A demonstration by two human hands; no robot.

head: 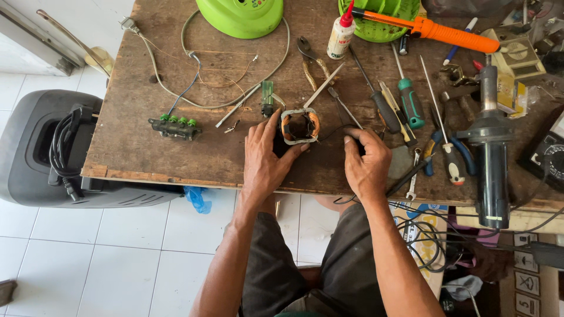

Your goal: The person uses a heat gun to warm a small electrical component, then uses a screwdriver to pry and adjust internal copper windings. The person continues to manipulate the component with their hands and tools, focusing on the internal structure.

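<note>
A small motor stator (300, 125), a squarish metal frame wound with copper coils, lies on the worn wooden workbench (176, 149), and everything else here is placed from it. The left hand (267, 158) rests palm-down just below and left of the stator, forearm running straight up from the person's lap, wrist flat on the wood; its fingers are loosely spread, the thumb reaching up the stator's left side and the index fingertip touching its lower right corner, so the hand steadies the part rather than clasping it. The right hand (367, 161) sits to the right of the stator, near but apart from it, forearm angled in from the lower right; its fingers are curled down over a small dark object that is mostly hidden, and a thin black wire runs from beneath it toward the stator. Above the stator lie a pair of pliers (310, 54) and a glue bottle with a red cap (340, 32). To its upper right lie a black-handled screwdriver (382, 105) and a green-handled screwdriver (409, 100). Far right of it stands a dark heat gun (491, 158). To its left sits a green-buttoned switch block (175, 127), and up and left of it, at the bench's far edge, a lime-green plastic housing (241, 14).
</note>
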